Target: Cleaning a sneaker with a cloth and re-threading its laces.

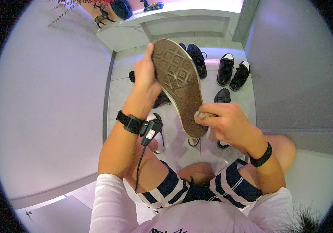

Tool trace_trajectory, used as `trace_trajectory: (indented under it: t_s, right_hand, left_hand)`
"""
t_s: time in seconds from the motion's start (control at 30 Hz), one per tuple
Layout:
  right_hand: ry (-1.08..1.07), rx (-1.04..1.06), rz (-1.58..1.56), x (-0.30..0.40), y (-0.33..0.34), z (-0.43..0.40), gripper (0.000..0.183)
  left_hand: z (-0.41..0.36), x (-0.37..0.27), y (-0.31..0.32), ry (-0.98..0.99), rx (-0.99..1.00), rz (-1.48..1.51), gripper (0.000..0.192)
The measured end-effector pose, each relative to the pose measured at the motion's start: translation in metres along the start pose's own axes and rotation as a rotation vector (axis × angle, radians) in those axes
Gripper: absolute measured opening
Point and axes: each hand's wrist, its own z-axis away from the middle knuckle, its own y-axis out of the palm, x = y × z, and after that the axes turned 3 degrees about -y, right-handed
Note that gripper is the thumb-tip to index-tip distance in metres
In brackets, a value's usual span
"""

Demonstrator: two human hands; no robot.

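Observation:
A shoe with a patterned brown sole (178, 78) and a pale rim is held up, its sole facing me. My left hand (147, 71) grips the shoe by its left edge near the toe, thumb extended upward; the fingers behind it are hidden. Pinched in my right hand (224, 118) is a small crumpled greyish cloth or pad (205, 114), which lies against the heel part of the sole. Below the heel, part of another pale shoe (193, 141) shows on the floor.
Black shoes (197, 61) and a black pair with white insides (225, 70) stand on the tiled floor beyond, near another black shoe (222, 96). Pale panels rise at both sides. A white ledge (189, 13) at the back bears deer figurines (103, 17) and a dark vase (121, 9).

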Motion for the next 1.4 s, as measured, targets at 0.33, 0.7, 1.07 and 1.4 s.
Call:
trace_trajectory:
  t_s: [0.33,0.7,1.07,1.4]
  right_hand:
    - [0.025,0.484,-0.004,-0.001,0.011,0.009,0.018]
    - [0.104,0.131,0.102,-0.001,0.02,0.006,0.027]
    - [0.699,-0.509,-0.103,-0.012,0.027,-0.015,0.045]
    - [0.899,-0.137,-0.48,-0.019,0.033,-0.001,0.047]
  left_hand:
    - [-0.018,-0.02,-0.027,0.171,-0.037,0.045,0.04]
    - [-0.008,-0.007,-0.012,0.166,-0.109,0.06,0.041]
    - [0.013,-0.007,0.008,0.306,-0.129,0.131,0.048]
    - [0.022,-0.003,0.02,0.104,0.164,0.056,0.037]
